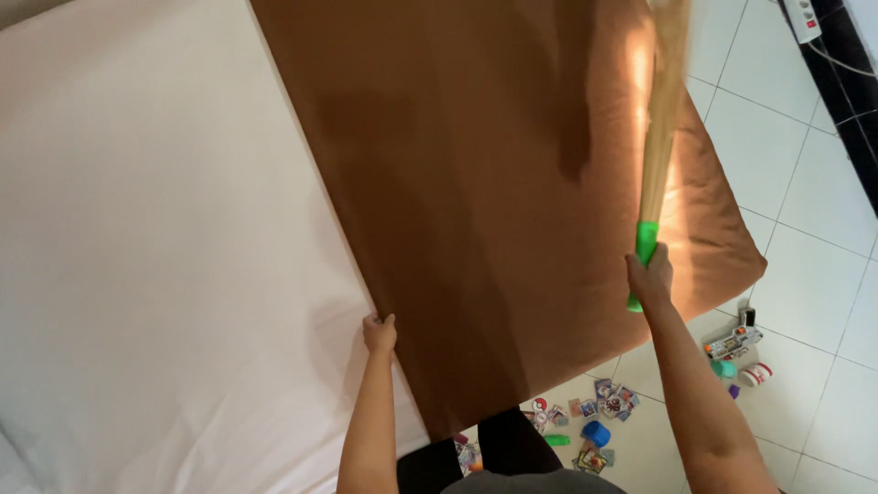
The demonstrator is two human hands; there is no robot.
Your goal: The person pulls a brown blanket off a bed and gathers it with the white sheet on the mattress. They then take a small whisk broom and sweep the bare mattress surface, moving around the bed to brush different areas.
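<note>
Far left, bare white mattress (155,229), uncovered across most of its width. At its middle, left hand (380,334) closed around the edge of the brown sheet (476,201), pinning it near the bed's near side. Sheet spread flat and fairly smooth over the right part of the bed only, its far right corner drooping toward the tiled floor (805,183). Right hand (651,274) wrapped tight on the green handle of a stick broom (660,137), bristles raised and blurred over the sheet. Judged about half covered; left side yet undressed. Scattered toys and cards (594,416) below.
</note>
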